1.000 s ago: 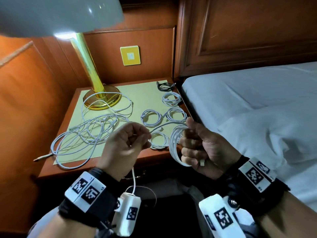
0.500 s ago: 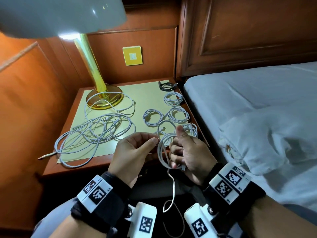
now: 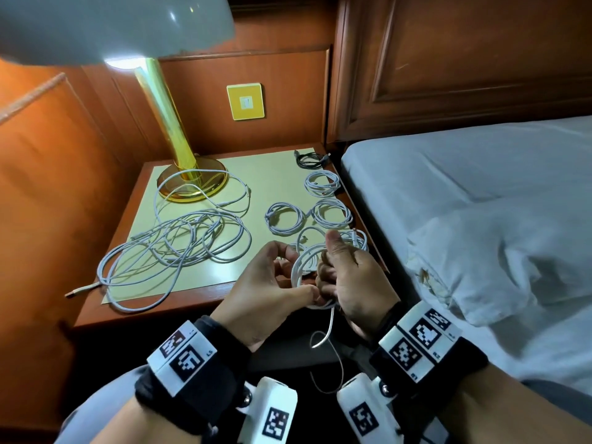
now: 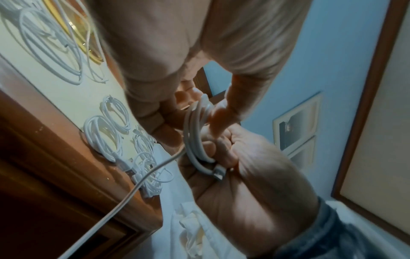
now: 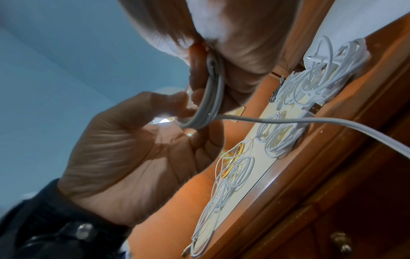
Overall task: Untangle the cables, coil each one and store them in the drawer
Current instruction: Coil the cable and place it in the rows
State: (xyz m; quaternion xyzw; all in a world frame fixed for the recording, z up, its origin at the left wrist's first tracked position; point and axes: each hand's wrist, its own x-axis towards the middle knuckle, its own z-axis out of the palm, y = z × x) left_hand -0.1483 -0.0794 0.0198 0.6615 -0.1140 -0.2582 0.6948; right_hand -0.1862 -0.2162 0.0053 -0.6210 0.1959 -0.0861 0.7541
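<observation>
Bedroom, hotel-like: bed (image 3: 464, 174) with white sheets, wood headboard (image 3: 448, 59), wood-panelled wall, brass lamp (image 3: 166, 123) on bedside counter (image 3: 205, 293).

The left of the nightstand top (image 3: 275, 174) is taken up by the tangled cables (image 3: 173, 248) and the lamp base (image 3: 192, 182); the right edge is lined by coiled cables (image 3: 322, 184). A bare strip is left between them, bounded by the bed (image 3: 448, 187) beyond

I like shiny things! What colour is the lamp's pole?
Shiny gold lamp pole, clearest in the head view.
</observation>
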